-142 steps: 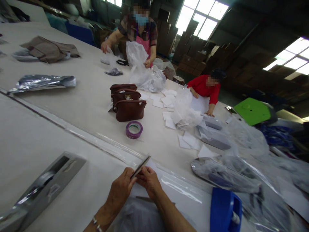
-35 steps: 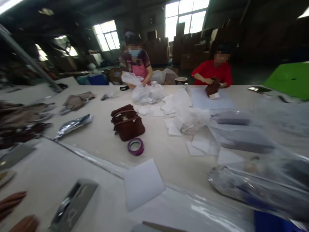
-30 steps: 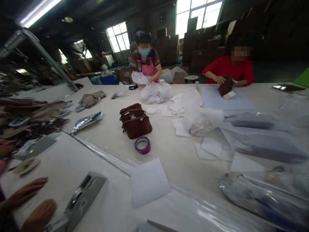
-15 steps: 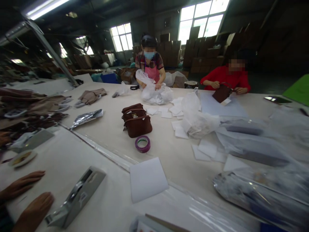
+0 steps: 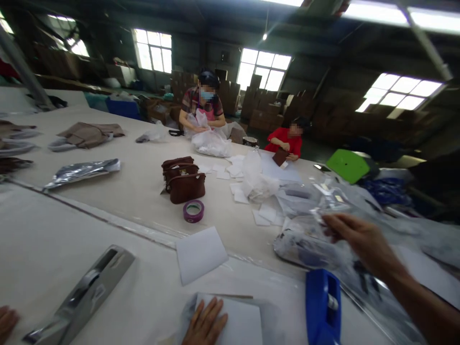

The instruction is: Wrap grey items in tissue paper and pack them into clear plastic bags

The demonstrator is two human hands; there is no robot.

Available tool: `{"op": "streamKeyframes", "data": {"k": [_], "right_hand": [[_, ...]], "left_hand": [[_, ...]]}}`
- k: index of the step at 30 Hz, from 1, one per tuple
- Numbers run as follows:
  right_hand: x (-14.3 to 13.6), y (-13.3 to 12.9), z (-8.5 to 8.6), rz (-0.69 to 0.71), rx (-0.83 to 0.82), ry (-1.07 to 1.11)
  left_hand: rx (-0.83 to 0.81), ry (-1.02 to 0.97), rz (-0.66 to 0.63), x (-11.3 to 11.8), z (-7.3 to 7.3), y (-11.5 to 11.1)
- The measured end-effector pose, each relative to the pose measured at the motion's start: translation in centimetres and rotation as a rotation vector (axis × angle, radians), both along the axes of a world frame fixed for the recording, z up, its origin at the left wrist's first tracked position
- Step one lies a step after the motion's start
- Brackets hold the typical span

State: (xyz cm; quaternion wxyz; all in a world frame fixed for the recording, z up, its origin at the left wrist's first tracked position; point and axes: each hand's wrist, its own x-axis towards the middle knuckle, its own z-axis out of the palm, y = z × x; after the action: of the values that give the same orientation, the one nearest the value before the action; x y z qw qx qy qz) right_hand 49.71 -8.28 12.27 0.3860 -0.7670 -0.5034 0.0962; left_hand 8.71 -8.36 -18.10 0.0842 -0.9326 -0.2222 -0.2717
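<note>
My left hand (image 5: 206,322) lies flat with its fingers a little apart on a white card (image 5: 242,316). Beneath the card is a flat, clear plastic bag (image 5: 187,306), partly hidden. Stretched out to the right, my right hand (image 5: 354,235) has thumb and fingers pinched on the edge of a clear plastic bag (image 5: 316,215), above a pile of filled plastic bags (image 5: 302,244). A blue tape dispenser (image 5: 322,306) stands between my two hands.
Ahead are brown handbags (image 5: 187,187), a purple tape roll (image 5: 193,211) and a white sheet (image 5: 201,254). At left are a grey tape dispenser (image 5: 89,292) and a co-worker's hand (image 5: 7,322). Two co-workers work across the table, near a green stool (image 5: 347,165).
The view has swung right, bringing the blue dispenser and green stool into sight. My left hand now shows on the card, and my right hand has come in, reaching to the plastic bags.
</note>
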Motion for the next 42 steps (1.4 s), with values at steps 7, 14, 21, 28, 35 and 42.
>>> {"op": "streamKeyframes", "data": {"k": [7, 14, 21, 28, 35, 42], "right_hand": [[-20.8, 5.3, -5.2, 0.328, -0.170, 0.748], [-30.1, 6.4, -9.2, 0.301, -0.224, 1.005], [-24.4, 2.5, -6.4, 0.425, 0.003, 0.411], [-23.7, -6.5, -12.1, 0.821, 0.085, -0.485], [-24.2, -6.7, -15.3, 0.635, 0.133, -0.423], [-22.8, -6.1, -16.1, 0.620, 0.102, -0.518]], "left_hand": [[-0.670, -0.281, 0.023, 0.0, 5.7, -0.8], [-1.526, -0.909, -0.144, 3.2, 9.3, 0.9], [-2.149, -1.574, 0.037, -1.3, 10.6, 2.4], [-2.260, -1.747, 0.161, -2.0, 9.5, 2.7], [-2.422, -1.635, 0.276, -2.1, 9.7, 1.3], [-2.628, -1.570, -0.019, -3.9, 10.9, 1.2]]}}
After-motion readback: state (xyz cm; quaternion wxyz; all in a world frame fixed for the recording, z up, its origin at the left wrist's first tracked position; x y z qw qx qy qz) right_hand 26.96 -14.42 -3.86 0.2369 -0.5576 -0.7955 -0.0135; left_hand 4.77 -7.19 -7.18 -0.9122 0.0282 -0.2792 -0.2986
